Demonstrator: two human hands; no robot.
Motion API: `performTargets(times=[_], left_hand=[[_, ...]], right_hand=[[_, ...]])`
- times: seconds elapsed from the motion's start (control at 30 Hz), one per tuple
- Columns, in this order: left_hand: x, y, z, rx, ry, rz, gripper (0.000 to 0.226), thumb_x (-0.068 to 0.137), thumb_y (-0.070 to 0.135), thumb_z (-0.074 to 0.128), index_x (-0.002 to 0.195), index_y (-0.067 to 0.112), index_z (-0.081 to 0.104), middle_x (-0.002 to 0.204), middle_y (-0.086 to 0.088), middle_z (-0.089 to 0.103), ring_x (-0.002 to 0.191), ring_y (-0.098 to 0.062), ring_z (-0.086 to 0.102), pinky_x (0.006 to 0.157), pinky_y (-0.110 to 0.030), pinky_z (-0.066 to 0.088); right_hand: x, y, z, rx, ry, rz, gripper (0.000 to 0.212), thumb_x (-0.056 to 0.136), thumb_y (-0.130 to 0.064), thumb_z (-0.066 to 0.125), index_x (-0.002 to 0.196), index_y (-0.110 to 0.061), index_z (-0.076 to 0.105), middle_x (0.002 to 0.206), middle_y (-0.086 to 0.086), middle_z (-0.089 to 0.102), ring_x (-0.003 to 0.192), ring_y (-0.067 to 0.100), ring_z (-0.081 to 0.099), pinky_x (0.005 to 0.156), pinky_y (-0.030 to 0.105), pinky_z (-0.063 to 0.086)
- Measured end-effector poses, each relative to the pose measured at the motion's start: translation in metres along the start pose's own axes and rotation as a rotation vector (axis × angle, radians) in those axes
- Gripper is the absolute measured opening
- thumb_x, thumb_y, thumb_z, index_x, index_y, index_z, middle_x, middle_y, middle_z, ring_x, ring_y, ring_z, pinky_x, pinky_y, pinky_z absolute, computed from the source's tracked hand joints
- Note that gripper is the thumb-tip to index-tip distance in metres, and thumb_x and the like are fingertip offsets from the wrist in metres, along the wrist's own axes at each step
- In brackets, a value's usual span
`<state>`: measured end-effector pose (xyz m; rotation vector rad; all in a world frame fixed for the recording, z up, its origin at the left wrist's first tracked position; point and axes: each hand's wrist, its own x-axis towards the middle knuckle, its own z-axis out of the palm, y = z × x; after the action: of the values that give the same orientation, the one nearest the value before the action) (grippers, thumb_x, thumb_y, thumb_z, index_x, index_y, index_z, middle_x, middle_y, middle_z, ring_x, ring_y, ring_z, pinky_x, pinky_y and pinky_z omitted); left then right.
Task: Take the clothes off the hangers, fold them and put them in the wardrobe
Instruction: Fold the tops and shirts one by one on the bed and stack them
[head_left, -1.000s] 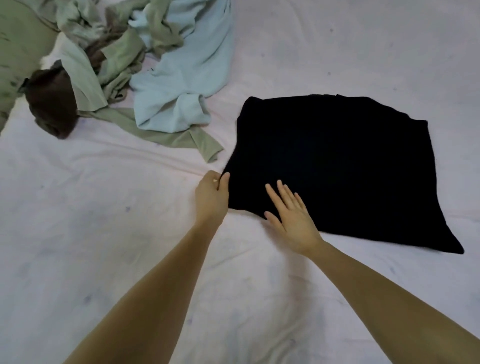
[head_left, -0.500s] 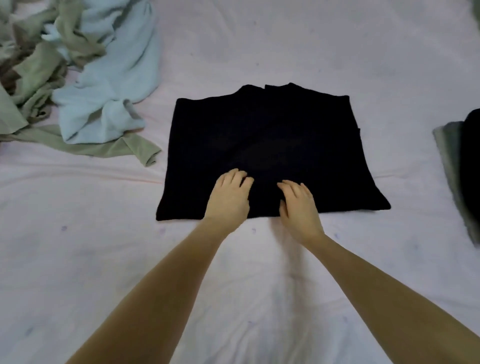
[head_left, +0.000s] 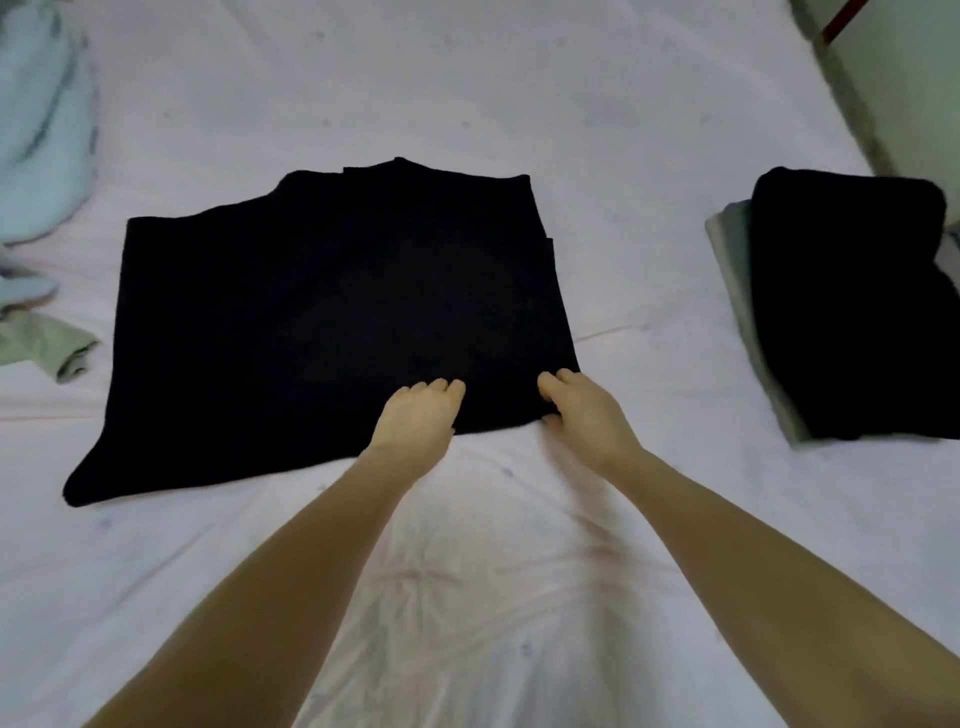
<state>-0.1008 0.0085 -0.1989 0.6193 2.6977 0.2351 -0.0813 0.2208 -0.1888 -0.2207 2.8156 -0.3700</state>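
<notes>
A black garment (head_left: 332, 306) lies folded flat on the white bed sheet (head_left: 519, 571), its collar at the far side. My left hand (head_left: 418, 421) sits on the garment's near edge, right of the middle, with its fingers curled down into the cloth. My right hand (head_left: 584, 410) is at the near right corner, where its fingers and thumb pinch the edge. The two hands are about a hand's width apart.
To the right, a folded black piece (head_left: 852, 312) rests on top of a folded grey one (head_left: 743, 291). A light blue garment (head_left: 41, 130) and a green one (head_left: 62, 348) lie crumpled at the left. The bed's edge (head_left: 852, 104) runs along the top right.
Both hands have slid right along the garment's near edge. My right hand went from lying flat to pinching the right corner. The view has swung right, showing the folded stack.
</notes>
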Motion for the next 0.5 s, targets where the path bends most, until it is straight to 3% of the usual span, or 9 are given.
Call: performTargets(times=[0.13,0.23,0.3,0.33,0.4,0.43,0.5], left_hand=[[-0.008,-0.004,-0.003,-0.057,0.017,0.148,0.026,0.092,0.017,0.053,0.119,0.017,0.053,0.106,0.001,0.057,0.096,-0.018,0.054,0.085,-0.025,0.037],[-0.021,-0.005,0.006,0.044,-0.003,0.272,0.025,0.089,0.018,0.058,0.114,0.019,0.057,0.101,0.002,0.057,0.092,-0.018,0.054,0.082,-0.028,0.039],[-0.028,-0.008,0.016,0.159,0.044,0.288,0.034,0.077,0.016,0.070,0.111,0.019,0.063,0.101,0.002,0.059,0.090,-0.018,0.058,0.082,-0.030,0.046],[-0.031,-0.013,0.022,0.187,0.107,0.252,0.045,0.070,0.014,0.075,0.114,0.017,0.064,0.108,-0.001,0.061,0.096,-0.020,0.060,0.087,-0.033,0.049],[-0.038,-0.027,0.024,0.261,0.152,0.097,0.069,0.069,0.010,0.073,0.135,0.013,0.054,0.135,-0.010,0.053,0.124,-0.028,0.051,0.109,-0.044,0.038],[-0.046,-0.037,0.023,0.322,0.143,0.001,0.078,0.074,0.011,0.069,0.147,0.013,0.040,0.148,-0.013,0.042,0.136,-0.030,0.039,0.116,-0.048,0.026],[-0.064,-0.062,0.023,0.440,0.073,-0.186,0.084,0.087,0.015,0.057,0.155,0.012,0.008,0.160,-0.012,0.016,0.148,-0.030,0.015,0.120,-0.049,0.009]], right_hand=[[-0.014,0.016,-0.005,-0.146,0.147,-0.126,0.034,0.058,0.012,0.063,0.086,-0.007,0.060,0.067,0.004,0.048,0.060,0.023,0.044,0.046,0.030,0.034],[-0.028,0.020,0.011,-0.282,0.078,-0.110,0.048,0.039,0.010,0.075,0.081,-0.009,0.064,0.064,0.004,0.050,0.058,0.023,0.048,0.049,0.029,0.037],[-0.025,0.010,0.019,-0.338,0.066,-0.095,0.048,0.041,0.004,0.080,0.084,-0.010,0.064,0.082,0.009,0.060,0.078,0.028,0.057,0.065,0.034,0.049],[-0.021,0.002,0.023,-0.329,0.077,-0.129,0.048,0.050,-0.002,0.079,0.094,-0.008,0.063,0.103,0.014,0.063,0.100,0.033,0.058,0.082,0.040,0.052],[-0.010,-0.017,0.033,-0.333,0.076,-0.268,0.062,0.070,-0.013,0.070,0.129,-0.006,0.053,0.145,0.022,0.042,0.138,0.037,0.035,0.114,0.048,0.031],[-0.005,-0.028,0.038,-0.374,0.063,-0.334,0.071,0.077,-0.014,0.064,0.144,-0.007,0.039,0.155,0.021,0.027,0.145,0.036,0.022,0.119,0.049,0.018],[0.004,-0.045,0.049,-0.426,0.008,-0.367,0.082,0.087,-0.013,0.056,0.154,-0.012,0.009,0.161,0.016,0.006,0.149,0.031,0.004,0.120,0.046,-0.001]])
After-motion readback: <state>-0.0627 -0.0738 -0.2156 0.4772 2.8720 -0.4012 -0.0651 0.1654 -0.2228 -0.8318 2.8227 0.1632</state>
